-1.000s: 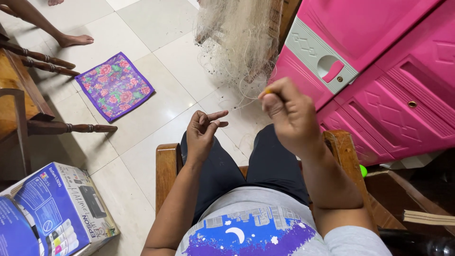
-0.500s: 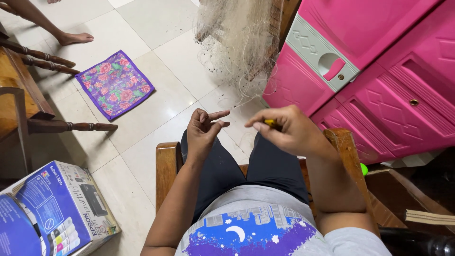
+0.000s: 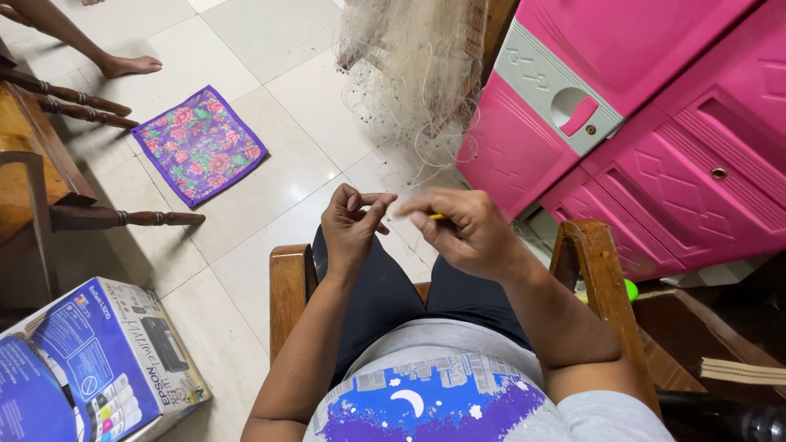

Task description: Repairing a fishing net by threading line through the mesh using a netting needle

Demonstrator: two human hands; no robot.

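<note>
I sit on a wooden chair (image 3: 288,286) looking down at my lap. My left hand (image 3: 352,225) is raised with fingers pinched on thin pale thread of a fishing net (image 3: 417,65) that hangs in front of me. My right hand (image 3: 467,233) is closed around a small yellow netting needle (image 3: 436,217), its tip pointing toward my left fingers. The two hands are almost touching. The thread between them is too fine to see clearly.
A pink plastic cabinet (image 3: 655,123) stands at the right. A purple floral cloth (image 3: 201,143) lies on the tiled floor. A printer box (image 3: 90,360) sits lower left, wooden furniture (image 3: 49,164) at the left. Another person's bare foot (image 3: 131,64) rests at the top left.
My right hand has come down and leftward from a raised position until it meets my left hand. The left hand stayed nearly still.
</note>
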